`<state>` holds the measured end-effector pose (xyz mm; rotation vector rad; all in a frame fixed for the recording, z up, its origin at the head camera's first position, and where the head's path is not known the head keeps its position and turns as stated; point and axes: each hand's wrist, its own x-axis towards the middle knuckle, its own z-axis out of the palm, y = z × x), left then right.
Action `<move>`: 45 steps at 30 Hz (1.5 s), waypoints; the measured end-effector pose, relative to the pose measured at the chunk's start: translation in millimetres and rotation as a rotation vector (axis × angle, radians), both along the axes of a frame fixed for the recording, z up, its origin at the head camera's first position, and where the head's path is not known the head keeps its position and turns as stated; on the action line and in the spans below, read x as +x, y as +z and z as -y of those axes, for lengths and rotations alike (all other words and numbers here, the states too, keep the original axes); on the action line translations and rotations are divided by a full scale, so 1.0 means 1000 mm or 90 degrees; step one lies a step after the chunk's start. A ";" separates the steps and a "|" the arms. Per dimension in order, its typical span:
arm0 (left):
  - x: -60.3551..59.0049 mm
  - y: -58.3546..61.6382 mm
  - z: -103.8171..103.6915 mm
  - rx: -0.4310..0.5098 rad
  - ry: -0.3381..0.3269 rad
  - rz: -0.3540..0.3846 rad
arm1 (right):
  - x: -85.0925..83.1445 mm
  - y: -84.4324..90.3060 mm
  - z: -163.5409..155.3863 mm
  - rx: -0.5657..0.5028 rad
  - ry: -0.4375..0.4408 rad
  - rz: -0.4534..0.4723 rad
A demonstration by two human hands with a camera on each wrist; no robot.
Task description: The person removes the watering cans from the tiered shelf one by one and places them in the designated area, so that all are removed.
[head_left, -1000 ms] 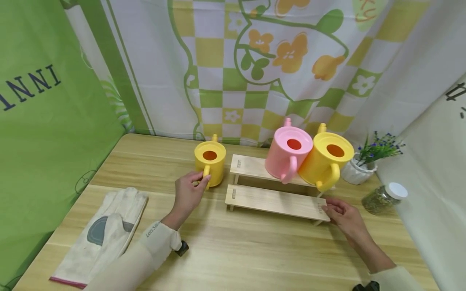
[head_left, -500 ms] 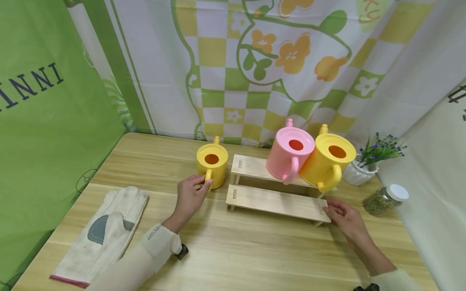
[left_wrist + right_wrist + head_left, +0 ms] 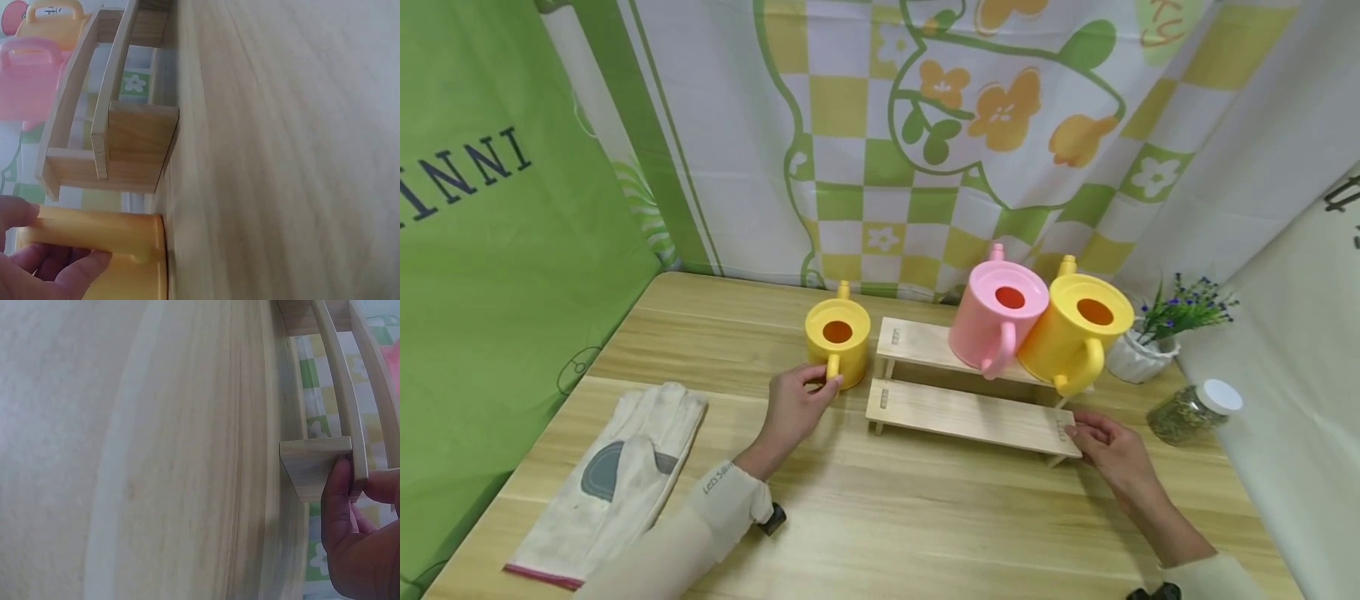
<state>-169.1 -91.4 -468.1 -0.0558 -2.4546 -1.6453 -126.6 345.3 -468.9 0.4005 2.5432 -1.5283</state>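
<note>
Left hand: the left hand [image 3: 793, 404] grips the handle of a small yellow watering can [image 3: 837, 343], fingers curled round the handle and thumb on its near side; the can stands upright on the tabletop [image 3: 880, 517], just left of the wooden rack.
Right hand: the right hand [image 3: 1108, 450] holds the right end of the lower step of the wooden rack [image 3: 970, 412], thumb and fingers pinching the board's edge.
Rack: two steps, set near the middle of the tabletop; a pink watering can [image 3: 996, 321] and a larger yellow watering can [image 3: 1075, 333] sit side by side, touching, on the right part of the upper step.
Head view only: shows both arms reaching forward in pale sleeves, a white work glove [image 3: 617, 475] lying flat at the near left, a potted plant [image 3: 1150, 337] with small blue flowers and a white-lidded jar [image 3: 1195, 408] at the far right, and printed cloth hung behind.
Left wrist view only: shows the can's handle [image 3: 94, 231] close up with fingertips [image 3: 69, 275] wrapped beneath it, and the rack's left end panel [image 3: 134, 147] just beside the can, not touching it.
Right wrist view only: shows the thumb [image 3: 337, 500] pressed against the rack's end support [image 3: 309, 462], which rests on the tabletop.
</note>
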 end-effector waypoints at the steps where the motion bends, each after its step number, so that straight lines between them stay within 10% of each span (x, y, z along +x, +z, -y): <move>1: -0.001 0.002 0.001 -0.009 -0.004 0.008 | 0.000 0.000 -0.001 0.001 0.000 0.000; 7: -0.011 0.026 0.018 -0.090 -0.011 0.045 | 0.001 -0.001 -0.003 0.006 0.002 0.008; 12: -0.023 0.077 0.027 -0.070 0.010 -0.056 | -0.001 -0.001 -0.005 0.011 0.012 0.007; 20: -0.028 0.130 -0.034 0.020 -0.115 -0.118 | 0.005 -0.002 -0.010 0.013 0.009 0.015; 34: -0.013 0.117 -0.126 -0.033 -0.291 -0.051 | 0.003 -0.004 -0.006 0.002 0.017 -0.014; 45: -0.015 0.106 -0.162 0.015 -0.284 -0.051 | -0.002 0.001 -0.006 0.010 0.020 -0.021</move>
